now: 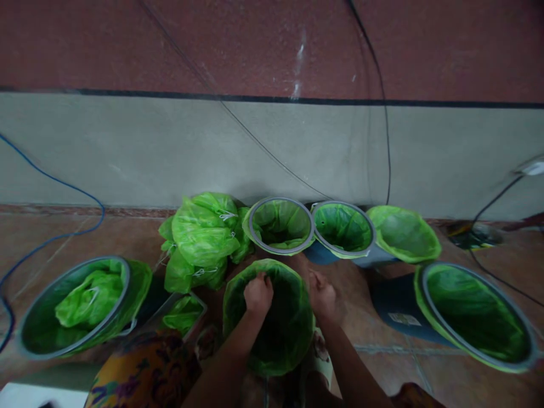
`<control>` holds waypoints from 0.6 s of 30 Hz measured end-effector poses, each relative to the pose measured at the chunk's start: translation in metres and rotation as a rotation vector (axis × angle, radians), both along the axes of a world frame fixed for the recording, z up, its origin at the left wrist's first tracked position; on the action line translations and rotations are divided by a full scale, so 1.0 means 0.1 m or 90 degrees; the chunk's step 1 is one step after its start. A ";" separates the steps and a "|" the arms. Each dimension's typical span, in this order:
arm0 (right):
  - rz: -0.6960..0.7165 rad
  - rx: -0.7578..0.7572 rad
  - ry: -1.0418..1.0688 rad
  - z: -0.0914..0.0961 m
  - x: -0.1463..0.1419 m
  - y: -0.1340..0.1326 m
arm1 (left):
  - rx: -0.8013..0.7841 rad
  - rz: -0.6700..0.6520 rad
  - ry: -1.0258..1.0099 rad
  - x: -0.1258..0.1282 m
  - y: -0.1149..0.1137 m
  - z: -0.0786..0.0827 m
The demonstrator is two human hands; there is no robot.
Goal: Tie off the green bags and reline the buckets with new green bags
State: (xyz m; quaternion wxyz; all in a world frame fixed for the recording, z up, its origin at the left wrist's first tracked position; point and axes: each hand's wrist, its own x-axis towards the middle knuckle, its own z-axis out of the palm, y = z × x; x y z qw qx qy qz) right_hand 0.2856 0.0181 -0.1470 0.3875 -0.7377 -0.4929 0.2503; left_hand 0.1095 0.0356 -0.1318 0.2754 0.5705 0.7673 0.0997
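Observation:
A bin lined with a green plastic bag (238, 283) stands between my feet, the bag folded outward over its rim. My left hand (258, 293) is closed above the bin's mouth, inside the rim line; what its fingers hold, if anything, is too small to make out. My right hand (323, 293) is closed in a pinch just outside the right edge of the bag. Whether a cord or some of the plastic sits between those fingers I cannot tell. The bottom of the bin is dark.
Behind stand a grey-ringed lined bin (312, 226), a second ringed bin (369, 226) and a green-lined bin (403, 232). Larger bins flank me, left (127, 283) and right (527, 323). Tied green bags (206, 226) lean at the wall. Cables (389, 147) hang down; a blue cable (55, 178) lies left.

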 end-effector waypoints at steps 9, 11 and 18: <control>0.086 -0.009 0.074 -0.24 -0.21 0.15 | 0.207 -0.125 -0.083 -0.11 0.54 0.13; 0.117 -0.012 0.027 -0.29 -0.21 0.10 | 0.184 -0.201 -0.099 -0.19 0.55 0.04; 0.197 -0.073 -0.005 -0.36 -0.12 0.09 | 0.156 -0.286 -0.079 -0.39 0.52 -0.11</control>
